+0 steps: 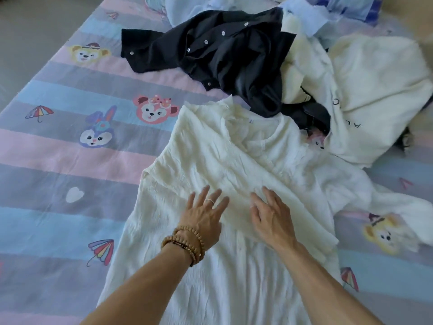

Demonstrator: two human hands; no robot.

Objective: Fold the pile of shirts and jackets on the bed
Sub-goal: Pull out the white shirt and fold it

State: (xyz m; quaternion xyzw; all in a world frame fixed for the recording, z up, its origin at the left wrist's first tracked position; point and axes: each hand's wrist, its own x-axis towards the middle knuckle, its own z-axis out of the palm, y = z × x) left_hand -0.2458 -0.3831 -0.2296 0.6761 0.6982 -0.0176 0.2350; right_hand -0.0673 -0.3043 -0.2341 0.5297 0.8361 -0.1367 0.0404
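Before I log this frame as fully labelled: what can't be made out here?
Head view only:
- Cream sweatshirt: its lettering is partly lost in folds.
- Black shirt: its lower part is buried under the sweatshirt.
- Blue garments: cut off by the top edge.
- White blouse: its hem runs past the bottom edge.

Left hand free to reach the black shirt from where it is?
Probably yes. The left hand lies flat and empty on the cream shirt, and only that garment and bare bedsheet lie between it and the black shirt; it is a stretch forward.
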